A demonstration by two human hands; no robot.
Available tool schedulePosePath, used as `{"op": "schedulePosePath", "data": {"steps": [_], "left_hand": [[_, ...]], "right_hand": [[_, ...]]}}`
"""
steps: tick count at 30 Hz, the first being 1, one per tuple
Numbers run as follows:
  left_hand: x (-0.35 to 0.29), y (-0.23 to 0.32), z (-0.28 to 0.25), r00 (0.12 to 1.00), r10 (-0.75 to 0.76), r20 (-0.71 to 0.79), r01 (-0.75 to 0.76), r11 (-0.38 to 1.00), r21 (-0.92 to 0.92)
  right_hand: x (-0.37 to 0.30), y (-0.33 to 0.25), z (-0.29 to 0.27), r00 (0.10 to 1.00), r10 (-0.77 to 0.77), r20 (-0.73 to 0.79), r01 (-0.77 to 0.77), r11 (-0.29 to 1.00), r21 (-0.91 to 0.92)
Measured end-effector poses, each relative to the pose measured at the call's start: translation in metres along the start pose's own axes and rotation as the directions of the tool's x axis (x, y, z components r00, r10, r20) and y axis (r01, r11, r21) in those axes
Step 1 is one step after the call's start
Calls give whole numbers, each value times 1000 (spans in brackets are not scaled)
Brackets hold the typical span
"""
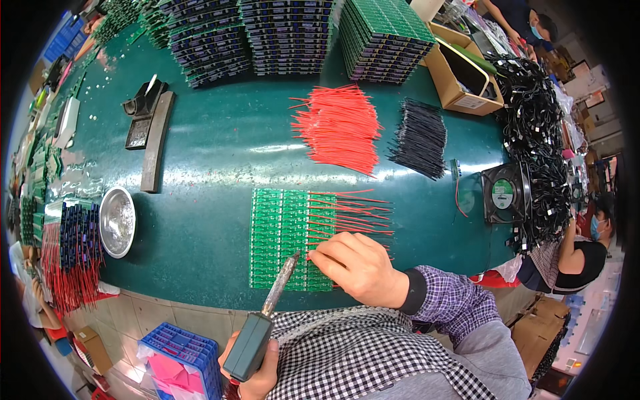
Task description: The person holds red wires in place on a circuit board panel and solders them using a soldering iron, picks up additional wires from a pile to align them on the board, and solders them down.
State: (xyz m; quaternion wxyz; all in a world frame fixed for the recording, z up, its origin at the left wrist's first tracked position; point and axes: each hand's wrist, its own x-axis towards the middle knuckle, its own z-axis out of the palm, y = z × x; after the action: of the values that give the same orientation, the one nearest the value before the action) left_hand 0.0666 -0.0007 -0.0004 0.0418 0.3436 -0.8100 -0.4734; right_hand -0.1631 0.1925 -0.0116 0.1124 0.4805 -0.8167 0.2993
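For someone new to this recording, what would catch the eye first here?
Probably the bright pile of red wires on the green table, with a smaller pile of black wires to its right. Nearer, the left hand holds a soldering iron over a circuit-board panel, the right hand pinching close to its tip. Tall stacks of boards stand along the far side.

On the table (193, 260), a circuit-board panel (280, 233) lies near; wire piles (338, 130) beyond; bowl (117, 223) left; fan (503, 193) right; board stacks (288, 40) far.
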Motion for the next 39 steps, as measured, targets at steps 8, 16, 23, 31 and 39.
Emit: {"op": "schedulePosePath", "data": {"steps": [8,16,23,31,39], "left_hand": [[-4,3,1,998,-44,-38,43,999,-9],[-5,-4,2,998,17,-64,-18,999,-26],[-2,8,-2,999,48,-2,-48,997,59],[-8,-4,6,988,92,-121,-90,996,16],[-2,1,-6,984,144,102,-144,990,-6]], "right_hand": [[-4,-5,1,997,-41,-72,44,998,43],[-7,-4,5,998,-29,-49,32,998,63],[-7,-4,5,999,-16,-33,18,998,63],[-7,-5,4,1000,-14,-19,15,998,57],[-7,-6,5,1000,-2,-21,3,998,65]]}}
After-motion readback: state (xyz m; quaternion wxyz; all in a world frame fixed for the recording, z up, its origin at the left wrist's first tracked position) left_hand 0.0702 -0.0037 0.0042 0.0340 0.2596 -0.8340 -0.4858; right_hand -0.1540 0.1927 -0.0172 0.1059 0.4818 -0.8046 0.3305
